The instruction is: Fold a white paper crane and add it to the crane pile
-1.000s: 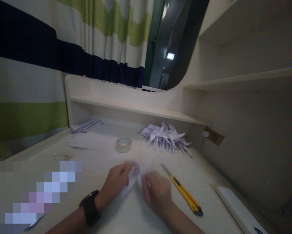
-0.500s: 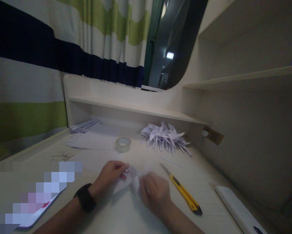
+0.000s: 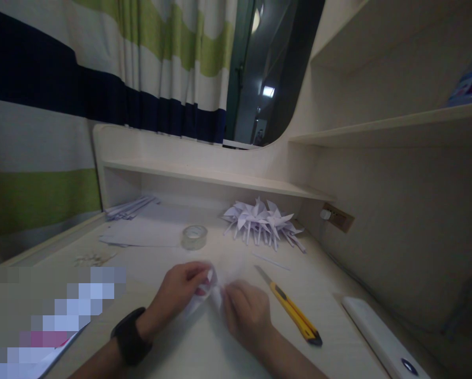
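Holding a piece of white paper (image 3: 217,295) between both hands, low over the near middle of the pale desk (image 3: 188,355). Pinching its left side with the left hand (image 3: 182,284), pressing thumb and fingertips together on it; gripping its right side with the right hand (image 3: 247,310), curling the fingers inward, just beside the left fingertips. Blurring too much at the paper to be telling its exact folds. Wearing a black watch (image 3: 131,337) on the left wrist. Having a yellow utility knife (image 3: 294,310) lying aslant to the right of the right hand, pointing its bare blade toward the back, near a thin white strip (image 3: 271,261). Facing a roll of clear tape (image 3: 194,243) beyond the left hand, sitting near some flat white sheets (image 3: 149,226). Facing also a cluster of paper pinwheels (image 3: 259,218) at the back, lying right of the tape, and a bundle of paper sticks (image 3: 129,208), lying at the far left behind the sheets.
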{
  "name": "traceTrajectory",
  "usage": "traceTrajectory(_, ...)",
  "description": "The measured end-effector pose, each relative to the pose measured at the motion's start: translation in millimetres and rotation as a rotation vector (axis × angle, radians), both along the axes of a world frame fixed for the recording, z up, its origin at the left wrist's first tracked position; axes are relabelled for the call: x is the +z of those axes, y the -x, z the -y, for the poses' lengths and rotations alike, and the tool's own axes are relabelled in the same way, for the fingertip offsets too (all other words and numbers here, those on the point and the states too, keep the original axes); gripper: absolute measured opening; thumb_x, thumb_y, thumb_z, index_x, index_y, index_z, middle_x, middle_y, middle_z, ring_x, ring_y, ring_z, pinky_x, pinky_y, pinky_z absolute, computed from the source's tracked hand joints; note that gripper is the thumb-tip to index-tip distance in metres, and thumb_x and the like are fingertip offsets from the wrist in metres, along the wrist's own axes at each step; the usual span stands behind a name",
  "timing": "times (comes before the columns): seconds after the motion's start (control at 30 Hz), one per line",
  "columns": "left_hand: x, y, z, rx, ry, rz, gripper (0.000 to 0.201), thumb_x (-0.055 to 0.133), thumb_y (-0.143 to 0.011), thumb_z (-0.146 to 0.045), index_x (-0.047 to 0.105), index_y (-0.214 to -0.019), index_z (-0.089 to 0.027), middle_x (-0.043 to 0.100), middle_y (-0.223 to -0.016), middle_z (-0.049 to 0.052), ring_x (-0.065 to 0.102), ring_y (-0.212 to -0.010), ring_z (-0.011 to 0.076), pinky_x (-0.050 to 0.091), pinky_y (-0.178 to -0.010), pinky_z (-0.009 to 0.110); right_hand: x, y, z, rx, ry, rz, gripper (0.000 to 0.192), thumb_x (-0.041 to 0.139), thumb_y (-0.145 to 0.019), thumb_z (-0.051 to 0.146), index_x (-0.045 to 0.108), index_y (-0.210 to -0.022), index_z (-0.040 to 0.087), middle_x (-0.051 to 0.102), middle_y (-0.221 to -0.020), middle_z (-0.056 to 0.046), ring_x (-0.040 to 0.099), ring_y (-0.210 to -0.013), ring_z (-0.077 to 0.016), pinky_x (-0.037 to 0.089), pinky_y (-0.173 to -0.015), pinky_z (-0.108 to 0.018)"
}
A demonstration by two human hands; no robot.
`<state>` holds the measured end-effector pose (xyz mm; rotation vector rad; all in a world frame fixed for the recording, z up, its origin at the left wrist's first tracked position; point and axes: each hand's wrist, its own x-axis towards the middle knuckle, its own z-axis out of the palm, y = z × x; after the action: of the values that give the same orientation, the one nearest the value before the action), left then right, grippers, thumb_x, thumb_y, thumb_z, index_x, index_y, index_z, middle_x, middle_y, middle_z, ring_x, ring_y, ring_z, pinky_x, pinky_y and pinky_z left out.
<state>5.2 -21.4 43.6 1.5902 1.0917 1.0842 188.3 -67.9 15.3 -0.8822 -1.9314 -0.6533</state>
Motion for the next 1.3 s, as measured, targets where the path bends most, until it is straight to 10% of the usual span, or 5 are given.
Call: traceTrajectory(1.3,-2.1,-13.3,21.4,0.089,-0.153,-0.119,0.024,0.059,-0.081,-0.031,0.077,-0.092,-0.021,0.078,-0.08,0.001,0.067,-0.059,0.0162,0.052,-0.064,0.026,-0.1,-6.3,-2.8,0.127,0.004,-0.172,0.015,0.058,-0.083,0.008,0.062,-0.095,0.016,0.069,-0.081,-0.009,0.066,-0.073,-0.0173,0.055,-0.061,-0.028)
